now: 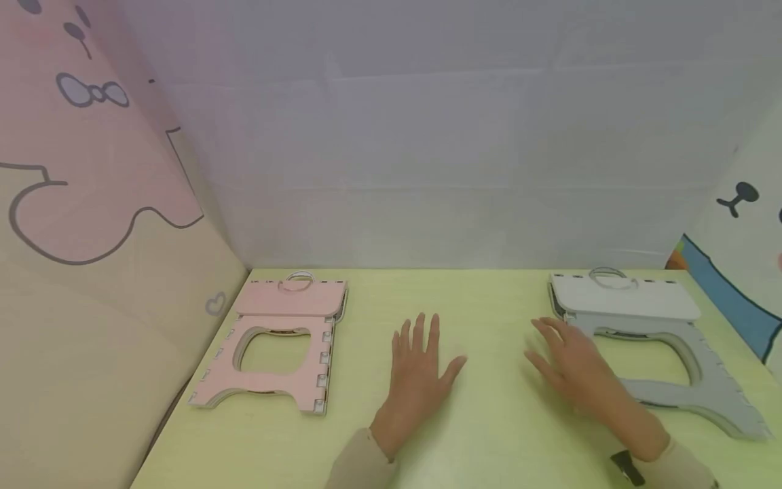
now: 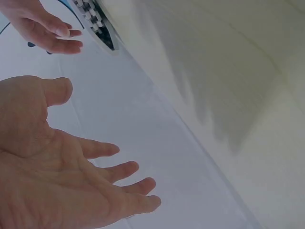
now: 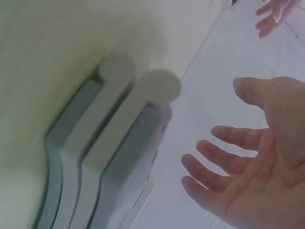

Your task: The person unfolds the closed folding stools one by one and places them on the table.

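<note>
Two folded step stools lie flat on the table, a pink one point(image 1: 275, 299) at the left and a grey and white one point(image 1: 629, 297) at the right. My left hand point(image 1: 415, 380), palm down with fingers spread, is over the middle of the table and holds nothing. Between it and the grey stool is my right hand point(image 1: 577, 370), its fingers slightly bent and its palm free. In the head view the right hand overlaps the near left part of the grey stool. The right wrist view shows the folded legs point(image 3: 114, 138) of that stool close beside the hand.
The pale yellow-green table point(image 1: 482, 441) meets a whitish sheet wall point(image 1: 427, 170) at the back. A pink and cream printed panel point(image 1: 110, 305) stands at the left, and a printed panel point(image 1: 727, 272) with a blue patch at the right. A dark wristband point(image 1: 627, 468) shows at the right sleeve.
</note>
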Action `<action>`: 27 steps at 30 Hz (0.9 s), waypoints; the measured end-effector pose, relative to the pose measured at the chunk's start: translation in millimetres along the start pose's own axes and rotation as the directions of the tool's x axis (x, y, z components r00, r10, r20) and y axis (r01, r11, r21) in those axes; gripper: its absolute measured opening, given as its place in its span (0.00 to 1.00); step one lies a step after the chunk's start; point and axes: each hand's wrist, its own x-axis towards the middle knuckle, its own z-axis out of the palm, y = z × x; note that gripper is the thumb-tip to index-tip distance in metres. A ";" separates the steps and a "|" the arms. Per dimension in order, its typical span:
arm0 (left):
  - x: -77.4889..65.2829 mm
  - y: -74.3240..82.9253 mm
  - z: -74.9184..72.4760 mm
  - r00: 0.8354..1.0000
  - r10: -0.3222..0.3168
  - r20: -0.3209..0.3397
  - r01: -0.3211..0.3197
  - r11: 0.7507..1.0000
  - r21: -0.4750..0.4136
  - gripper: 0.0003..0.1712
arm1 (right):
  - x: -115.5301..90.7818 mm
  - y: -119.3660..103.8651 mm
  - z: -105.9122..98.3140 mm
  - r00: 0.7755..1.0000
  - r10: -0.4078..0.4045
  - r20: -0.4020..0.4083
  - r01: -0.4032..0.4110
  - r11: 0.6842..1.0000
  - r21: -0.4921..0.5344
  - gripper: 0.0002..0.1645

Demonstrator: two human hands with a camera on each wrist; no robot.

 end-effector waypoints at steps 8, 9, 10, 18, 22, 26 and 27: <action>4.7 13.8 3.8 0.999 0.020 0.027 -0.020 1.000 -0.008 0.45 | 0.8 19.6 -7.1 0.997 -0.042 -0.071 0.043 0.999 0.019 0.29; 5.3 15.3 4.6 0.999 0.022 0.028 -0.022 1.000 -0.003 0.45 | 0.7 21.6 -8.5 0.997 -0.043 -0.067 0.045 0.999 0.021 0.30; 5.7 16.7 5.5 0.999 0.024 0.029 -0.024 1.000 0.001 0.45 | 1.1 23.2 -10.3 0.997 -0.042 -0.062 0.044 0.999 0.024 0.30; 9.2 31.9 10.1 0.998 0.039 0.048 -0.038 0.999 -0.024 0.44 | 5.7 37.8 -23.3 1.000 0.031 -0.004 -0.031 0.998 0.056 0.28; 11.0 40.0 12.3 0.997 0.056 0.052 -0.054 0.998 -0.036 0.43 | 5.9 44.7 -24.9 0.998 0.065 -0.006 -0.065 0.995 0.074 0.26; 12.4 46.4 14.1 0.996 0.071 0.054 -0.068 0.996 -0.049 0.43 | 5.3 49.5 -25.3 0.997 0.068 -0.027 -0.066 0.995 0.081 0.25; 12.7 47.7 14.5 0.996 0.074 0.052 -0.071 0.996 -0.058 0.42 | 5.2 50.3 -25.6 0.997 0.068 -0.031 -0.065 0.995 0.082 0.25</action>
